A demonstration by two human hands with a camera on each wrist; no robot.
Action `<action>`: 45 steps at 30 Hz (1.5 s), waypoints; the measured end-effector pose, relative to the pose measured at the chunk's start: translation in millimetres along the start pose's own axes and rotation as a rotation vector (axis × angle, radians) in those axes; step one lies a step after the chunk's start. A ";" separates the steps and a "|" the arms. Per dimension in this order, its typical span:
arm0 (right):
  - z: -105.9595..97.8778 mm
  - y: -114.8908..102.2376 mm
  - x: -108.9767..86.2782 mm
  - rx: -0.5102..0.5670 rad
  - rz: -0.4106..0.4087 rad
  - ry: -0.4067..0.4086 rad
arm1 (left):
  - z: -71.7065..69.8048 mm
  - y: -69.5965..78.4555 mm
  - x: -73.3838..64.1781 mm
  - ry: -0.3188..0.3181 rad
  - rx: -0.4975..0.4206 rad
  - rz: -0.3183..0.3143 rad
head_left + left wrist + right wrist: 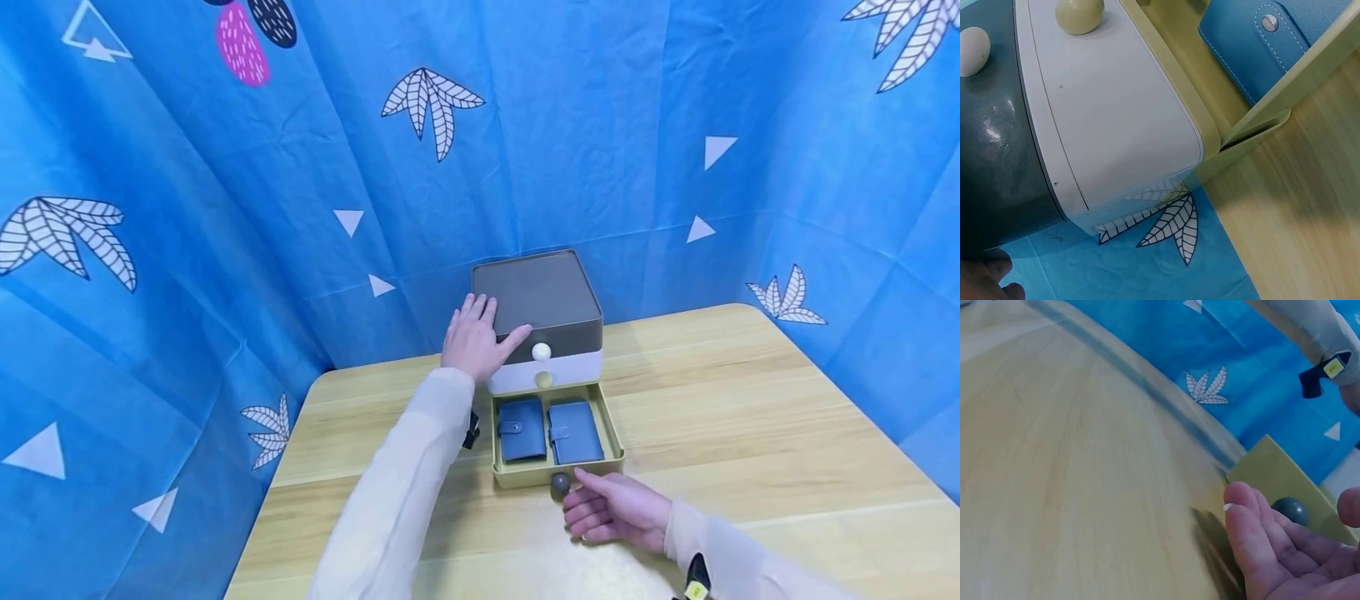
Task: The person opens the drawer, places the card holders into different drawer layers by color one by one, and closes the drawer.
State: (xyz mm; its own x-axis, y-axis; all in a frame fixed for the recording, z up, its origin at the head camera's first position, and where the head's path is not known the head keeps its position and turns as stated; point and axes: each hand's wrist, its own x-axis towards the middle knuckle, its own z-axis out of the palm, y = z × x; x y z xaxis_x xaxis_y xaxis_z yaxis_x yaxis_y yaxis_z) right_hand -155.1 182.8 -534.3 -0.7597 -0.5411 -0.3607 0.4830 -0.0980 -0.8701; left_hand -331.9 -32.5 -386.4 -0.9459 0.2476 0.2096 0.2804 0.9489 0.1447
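Note:
A small stacked drawer box (536,292) with a dark top stands at the back of the table. My left hand (472,343) rests on its left front edge, fingers spread and thumb reaching over the front. The yellowish bottom drawer (517,479) is pulled out toward me. Inside lie two blue snap-strap wallets side by side, a left wallet (522,442) and a right wallet (576,442). My right hand (618,510), fingers loosely bent, is just right of the drawer's dark round knob (560,483). In the right wrist view, the knob (1290,510) shows beyond the fingers.
Above the pulled-out drawer, a white drawer (585,367) with a yellowish knob (543,380) and a dark drawer with a white knob (541,352) are closed. The wooden table (735,433) extends on both sides. Blue patterned curtain (585,125) hangs behind and along the sides.

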 end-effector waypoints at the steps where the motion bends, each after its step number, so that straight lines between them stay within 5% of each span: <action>1: 0.1 1.1 0.8 0.016 0.003 0.000 | -0.1 0.1 -0.1 0.000 0.001 0.001; 11: 3.4 6.1 7.5 0.160 0.002 -0.057 | -1.0 -0.1 -1.1 0.006 -0.009 0.001; 22: 8.2 6.4 16.5 0.277 -0.011 -0.026 | 0.4 0.1 -1.3 0.004 -0.016 0.000; 45: 12.7 -2.3 21.8 0.258 -0.017 -0.030 | 2.0 0.1 -0.7 0.010 -0.027 -0.005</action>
State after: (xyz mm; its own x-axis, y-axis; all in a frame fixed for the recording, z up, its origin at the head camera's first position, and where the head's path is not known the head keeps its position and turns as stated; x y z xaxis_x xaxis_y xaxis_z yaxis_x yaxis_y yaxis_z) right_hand -167.2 160.6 -535.9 -0.7571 -0.5617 -0.3336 0.5684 -0.3146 -0.7602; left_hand -331.5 -32.2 -388.5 -0.9458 0.2403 0.2184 0.2798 0.9445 0.1723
